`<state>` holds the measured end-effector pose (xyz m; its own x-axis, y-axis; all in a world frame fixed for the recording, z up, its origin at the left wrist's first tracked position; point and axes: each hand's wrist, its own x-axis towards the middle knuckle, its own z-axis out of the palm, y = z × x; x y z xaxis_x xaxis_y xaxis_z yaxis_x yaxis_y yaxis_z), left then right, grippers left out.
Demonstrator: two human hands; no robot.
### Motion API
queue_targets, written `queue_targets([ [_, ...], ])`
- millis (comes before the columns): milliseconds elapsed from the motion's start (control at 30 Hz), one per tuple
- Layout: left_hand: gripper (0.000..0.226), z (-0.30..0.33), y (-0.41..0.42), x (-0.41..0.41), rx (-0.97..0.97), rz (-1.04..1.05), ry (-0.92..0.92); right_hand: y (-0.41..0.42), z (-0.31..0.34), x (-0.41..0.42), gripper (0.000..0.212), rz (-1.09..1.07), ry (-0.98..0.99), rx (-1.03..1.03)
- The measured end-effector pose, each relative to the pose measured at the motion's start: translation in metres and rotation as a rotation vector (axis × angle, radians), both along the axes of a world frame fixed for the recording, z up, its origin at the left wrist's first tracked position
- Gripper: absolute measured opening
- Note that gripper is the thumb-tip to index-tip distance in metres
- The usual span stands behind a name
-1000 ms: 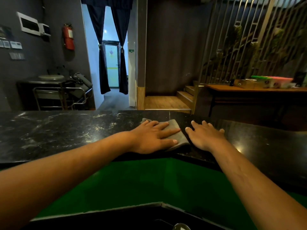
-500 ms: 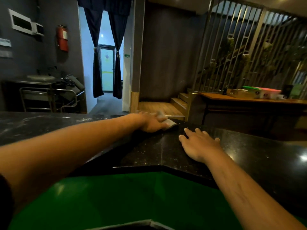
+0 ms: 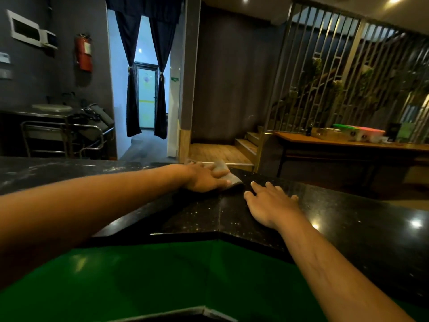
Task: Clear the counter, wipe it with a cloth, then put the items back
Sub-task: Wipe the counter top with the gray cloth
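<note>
At the far edge of the counter (image 3: 336,214), near the corner where its two dark polished slabs meet, lies the cloth (image 3: 226,174), a small grey folded pad. The left hand (image 3: 204,178) lies flat on it, fingers straight and pressed down, so only the cloth's far end and right corner show past the fingertips. The right hand (image 3: 271,205) rests just beside it on bare stone, palm down, fingers spread and holding nothing; it looks like a brace for the long reach.

No items stand on the stretch of counter in view, so the wiping step seems to be in hand, with the putting-back still ahead.

The cloth looks soft, thin and light. It should slide easily over the glossy stone under a flat palm, but would bunch or roll if pushed only from one edge. Even pressure across the middle suits wiping best. To lift it, pinching the free right corner or gathering it into the palm would do; it needs no care against breaking. So close to the far edge, it could slip off onto the floor beyond if pushed much further. The stone itself looks hard and slick.
</note>
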<state>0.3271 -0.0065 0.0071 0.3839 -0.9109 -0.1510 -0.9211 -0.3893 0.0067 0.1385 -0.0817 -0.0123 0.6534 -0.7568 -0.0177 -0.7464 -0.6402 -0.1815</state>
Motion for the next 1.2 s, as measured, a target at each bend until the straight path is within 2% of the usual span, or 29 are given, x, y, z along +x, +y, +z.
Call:
queue_targets([
  [67, 0.065, -0.006, 0.038, -0.024, -0.007, -0.175, -0.017, 0.0, -0.001, 0.0, 0.058, 0.004, -0.004, -0.005],
  [133, 0.067, -0.012, 0.085, -0.043, -0.007, -0.225, -0.002, 0.0, -0.001, -0.001, 0.058, -0.003, -0.015, -0.009],
  [233, 0.071, -0.012, 0.125, -0.029, -0.061, -0.054, -0.003, 0.004, 0.002, -0.002, 0.058, -0.007, -0.023, -0.002],
  [400, 0.067, -0.007, 0.11, -0.017, -0.07, 0.284, -0.031, 0.016, 0.009, -0.002, 0.055, -0.047, -0.029, -0.101],
  [500, 0.065, -0.005, 0.114, -0.046, -0.095, 0.257, -0.096, 0.035, 0.013, -0.001, 0.056, -0.039, -0.058, -0.162],
  [567, 0.065, -0.007, 0.135, -0.064, -0.106, 0.158, -0.123, 0.061, 0.012, 0.007, 0.057, 0.083, -0.075, -0.086],
  [667, 0.063, -0.013, 0.171, -0.061, -0.108, 0.09, -0.054, 0.095, 0.003, 0.02, 0.056, 0.284, -0.028, -0.029],
  [800, 0.063, -0.011, 0.184, -0.018, -0.097, 0.179, -0.04, 0.098, 0.002, 0.027, 0.058, 0.274, 0.018, -0.009],
  [900, 0.083, -0.006, 0.165, 0.019, -0.068, 0.254, -0.067, 0.096, 0.001, 0.03, 0.058, 0.257, 0.039, -0.007],
  [967, 0.079, -0.004, 0.15, 0.035, -0.084, 0.305, -0.07, 0.095, 0.001, 0.035, 0.059, 0.247, 0.035, -0.01],
  [1033, 0.069, -0.004, 0.145, 0.026, -0.074, 0.233, -0.065, 0.092, 0.002, 0.038, 0.059, 0.244, 0.034, -0.002],
  [1200, 0.061, -0.009, 0.181, -0.013, -0.083, -0.174, 0.039, 0.081, 0.004, 0.05, 0.054, 0.261, 0.03, 0.027],
])
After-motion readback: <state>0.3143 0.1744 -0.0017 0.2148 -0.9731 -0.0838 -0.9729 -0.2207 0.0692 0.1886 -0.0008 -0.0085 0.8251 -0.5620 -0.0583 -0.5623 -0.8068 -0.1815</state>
